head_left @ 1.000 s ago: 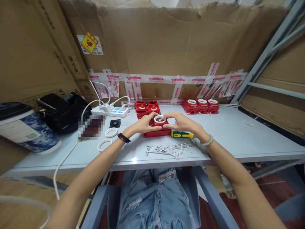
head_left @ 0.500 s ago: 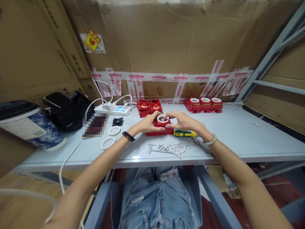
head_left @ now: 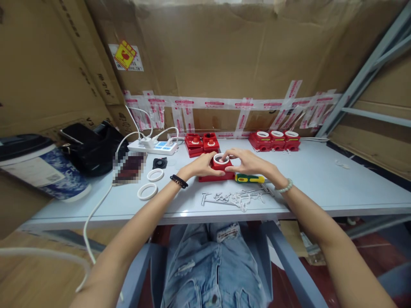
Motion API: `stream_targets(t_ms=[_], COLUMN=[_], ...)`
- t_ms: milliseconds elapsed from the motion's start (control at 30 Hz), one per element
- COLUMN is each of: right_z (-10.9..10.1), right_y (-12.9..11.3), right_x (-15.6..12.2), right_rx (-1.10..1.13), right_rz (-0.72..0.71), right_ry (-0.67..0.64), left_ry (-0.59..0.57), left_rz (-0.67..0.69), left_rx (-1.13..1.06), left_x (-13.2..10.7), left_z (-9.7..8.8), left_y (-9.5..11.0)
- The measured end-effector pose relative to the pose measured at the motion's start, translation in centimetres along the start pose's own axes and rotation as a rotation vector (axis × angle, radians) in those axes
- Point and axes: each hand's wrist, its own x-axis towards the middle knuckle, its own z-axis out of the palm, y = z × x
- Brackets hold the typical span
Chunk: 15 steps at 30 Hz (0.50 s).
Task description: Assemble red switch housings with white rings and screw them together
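A red housing (head_left: 214, 178) with a white ring (head_left: 221, 163) around its round top opening sits on the table in front of me. My left hand (head_left: 204, 166) is closed around its left side, thumb along the front. From the right, my right hand (head_left: 246, 163) reaches its fingertips into the ring, with the thumb against the housing's side. What the fingertips touch inside is hidden. Just right of the housing lies a green and yellow screwdriver (head_left: 249, 179). Nearer the table edge are small screws (head_left: 221, 197), T-handled metal tools (head_left: 205, 198) and a tangle of white cord (head_left: 240, 202).
Two loose white rings (head_left: 147, 191) and a small black fan (head_left: 159, 163) lie to the left. Behind are red parts (head_left: 195, 145), a power strip (head_left: 157, 146) and three ringed red units (head_left: 276, 143). A paper cup (head_left: 48, 171) and black bag (head_left: 93, 149) stand far left.
Both hands keep their place at the red housing, with the right fingertips still in the ring. The whole view shifts slightly; no object is visibly taken up or let go.
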Motion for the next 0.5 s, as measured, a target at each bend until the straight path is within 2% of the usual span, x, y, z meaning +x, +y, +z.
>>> stream_targets(t_ms=[167,300,433,500], right_z=[-0.7,-3.0,-4.2,-3.8], right_y=[0.3,0.8,1.4,1.7], right_x=[-0.5,-1.7,-2.4,-2.3], right_rx=[0.161,0.155,0.074,0.004], right_rz=[0.04,0.262,0.418,0.426], right_ry=[0.003,-0.054,-0.413,-0.502], left_ry=[-0.009,-0.025,-0.043,-0.048], left_rz=[-0.01,-0.037,-0.045,-0.046], left_rx=[0.022,0.001,-0.001,-0.011], left_x=[0.2,0.1,0.1,0.1], left_z=[0.1,0.0,-0.1,-0.1], left_y=[0.1,0.2,0.2,0.2])
